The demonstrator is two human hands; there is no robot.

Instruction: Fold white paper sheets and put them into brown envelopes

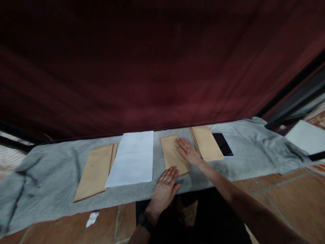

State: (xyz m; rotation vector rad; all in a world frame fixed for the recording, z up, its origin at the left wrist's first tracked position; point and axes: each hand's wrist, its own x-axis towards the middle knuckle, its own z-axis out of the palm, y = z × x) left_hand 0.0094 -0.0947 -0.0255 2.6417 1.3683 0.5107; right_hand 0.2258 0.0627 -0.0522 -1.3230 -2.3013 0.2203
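A brown paper envelope (172, 150) lies flat on the grey cloth in front of me. My left hand (165, 186) rests at its near left corner, fingers stretched out. Across its right side lies my right hand (189, 151), flat with the fingers extended. Neither hand grips anything. Just right of the right hand is a stack of brown envelopes (208, 144). To the left of the middle envelope lies white paper (133, 157), and beyond it more brown envelopes (95, 169) overlap one another.
A dark tablet (223, 144) lies partly under the right stack. The grey cloth (243, 145) covers a long narrow surface against a dark red panel (152, 84). A crumpled white scrap (92, 219) lies on the tiled floor. A white sheet or board (307, 135) is at far right.
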